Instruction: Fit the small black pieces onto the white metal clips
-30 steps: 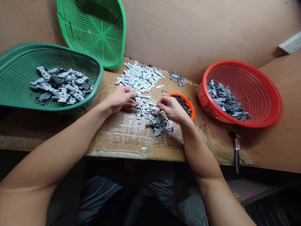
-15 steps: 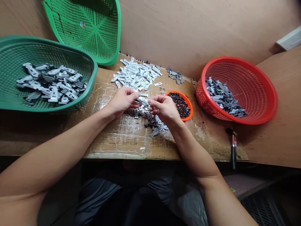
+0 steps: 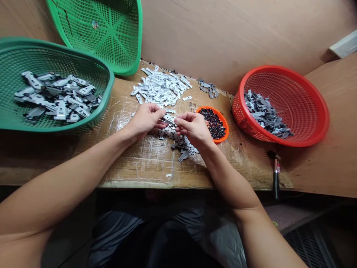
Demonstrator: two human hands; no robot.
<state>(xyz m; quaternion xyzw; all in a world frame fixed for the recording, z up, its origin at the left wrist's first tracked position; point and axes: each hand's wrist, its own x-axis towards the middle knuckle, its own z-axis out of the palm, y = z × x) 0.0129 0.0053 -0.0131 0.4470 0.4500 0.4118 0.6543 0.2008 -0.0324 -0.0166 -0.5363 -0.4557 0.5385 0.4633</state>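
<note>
My left hand (image 3: 145,120) and my right hand (image 3: 193,128) meet over the middle of the wooden bench (image 3: 145,163). Both pinch a small flat metal piece (image 3: 169,119) between fingertips, just above a loose pile of grey metal pieces (image 3: 182,143). A bigger heap of pale metal pieces (image 3: 160,88) lies behind my hands. A small orange bowl (image 3: 224,128) of dark tiny parts sits right beside my right hand.
A green basket (image 3: 55,96) with metal pieces stands at the left, and a second green basket (image 3: 100,33) leans on the wall. A red basket (image 3: 281,106) with dark grey pieces is at the right. A dark-handled tool (image 3: 276,171) lies by the bench's front edge.
My right hand has moved left from beside the orange bowl to meet my left hand, and both now pinch one metal piece. The view shifted slightly.
</note>
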